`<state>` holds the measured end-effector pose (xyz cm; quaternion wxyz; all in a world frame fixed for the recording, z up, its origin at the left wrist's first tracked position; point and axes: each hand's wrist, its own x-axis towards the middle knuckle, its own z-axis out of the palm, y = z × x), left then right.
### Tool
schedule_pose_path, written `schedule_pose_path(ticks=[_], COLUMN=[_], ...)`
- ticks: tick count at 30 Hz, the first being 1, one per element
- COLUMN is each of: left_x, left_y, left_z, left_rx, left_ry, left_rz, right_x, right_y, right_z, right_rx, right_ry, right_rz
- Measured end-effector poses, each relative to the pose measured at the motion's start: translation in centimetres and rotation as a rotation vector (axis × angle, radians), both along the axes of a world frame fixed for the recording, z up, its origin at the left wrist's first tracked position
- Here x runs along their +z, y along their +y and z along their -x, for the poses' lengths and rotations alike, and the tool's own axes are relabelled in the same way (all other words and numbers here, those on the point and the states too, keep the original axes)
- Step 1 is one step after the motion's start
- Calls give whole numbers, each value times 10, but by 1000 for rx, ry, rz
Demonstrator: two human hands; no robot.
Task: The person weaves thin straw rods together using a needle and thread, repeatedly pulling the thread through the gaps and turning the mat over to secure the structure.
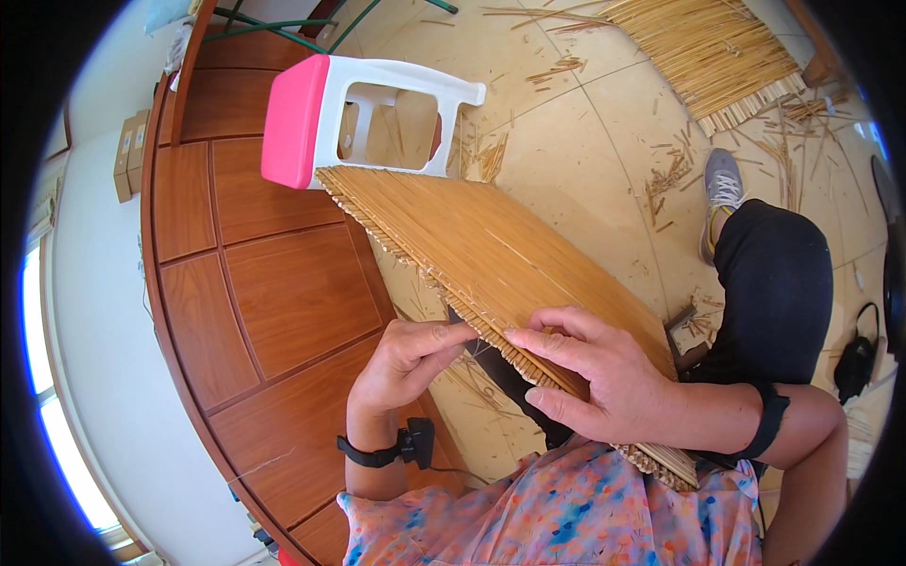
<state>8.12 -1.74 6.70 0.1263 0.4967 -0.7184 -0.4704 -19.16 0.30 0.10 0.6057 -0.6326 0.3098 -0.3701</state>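
A stiff mat of thin tan stalks (pixel 510 241) slants across my lap, its far end against a pink-and-white plastic stool (pixel 300 123). Cut stalk ends form a ragged bundled edge along its left side. My left hand (pixel 401 358) is at that edge, thumb and bent fingers pinched together. A fine pale thread (pixel 479 346) shows by its fingertips; whether they grip it is hidden. My right hand (pixel 604 373) rests over the mat, its index finger pressing near the edge and its thumb lower down, gripping the mat between them.
Another stalk mat (pixel 703 57) lies on the tiled floor at the upper right. Loose cut stalks (pixel 670 174) are scattered over the tiles. Brown wooden panelling (pixel 293 292) stands close on the left. A black object with a strap (pixel 856 363) lies at the right.
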Motion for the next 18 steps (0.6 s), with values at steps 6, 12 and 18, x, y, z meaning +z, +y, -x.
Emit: schedule_pose_path(ticks=[6,12,18], left_x=[-3,-10,-8], left_y=[2,9,15], left_z=[0,5,12], left_rx=[31,110,169], left_ry=[-4,46,29], left_rz=[-25,-13,-8], right_x=[-1,-1,0], right_y=[0,0,1], right_z=[1,2,2], right_rx=[-13,-15,-1], right_ry=[-11,-17,-37], right_rz=[-6,-10,-36])
